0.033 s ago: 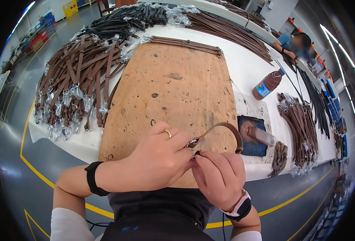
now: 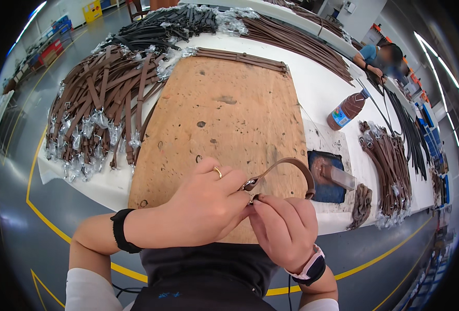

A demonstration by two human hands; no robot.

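A brown leather strap (image 2: 294, 161) arches up from between my hands over the near part of a wooden board (image 2: 234, 114) and curves down behind my right hand. My left hand (image 2: 206, 210) is closed on the strap's end, beside a shiny metal buckle (image 2: 248, 184). Thumb and fingers of my right hand (image 2: 286, 228) pinch a small dark piece of the strap just below that buckle, close against the left fingertips. My fingers hide most of the gripped part, so its exact fastening cannot be made out.
Brown straps with plastic-wrapped metal ends (image 2: 100, 90) heap up on the left, black straps (image 2: 162, 28) behind. To the right are a bottle of brown liquid (image 2: 346, 110), a dark stained pad (image 2: 327, 193), a crumpled cloth (image 2: 362, 206) and a strap bundle (image 2: 387, 166). A person (image 2: 377, 57) sits far right.
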